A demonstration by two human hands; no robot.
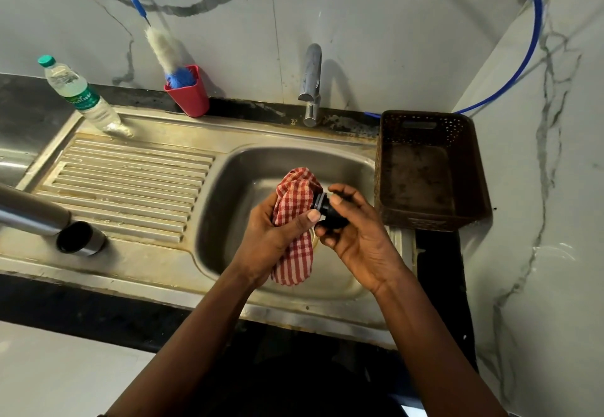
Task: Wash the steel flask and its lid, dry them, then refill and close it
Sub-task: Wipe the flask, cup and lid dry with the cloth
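Over the sink basin (228, 174), my left hand (271, 236) grips a red-and-white checked cloth (295, 207), bunched and hanging down. The cloth is pressed against a black flask lid (328, 212), which my right hand (356, 236) holds by its end with fingertips. The steel flask (29, 212) stands at the left edge on the draining board. Next to it, a steel cap with a dark inside (80, 239) rests on the board.
A plastic water bottle (78, 96) stands at the back left. A red cup (188, 93) holds a bottle brush. The tap (310, 84) rises behind the basin. An empty brown basket (428, 168) sits to the right of the sink, by the wall.
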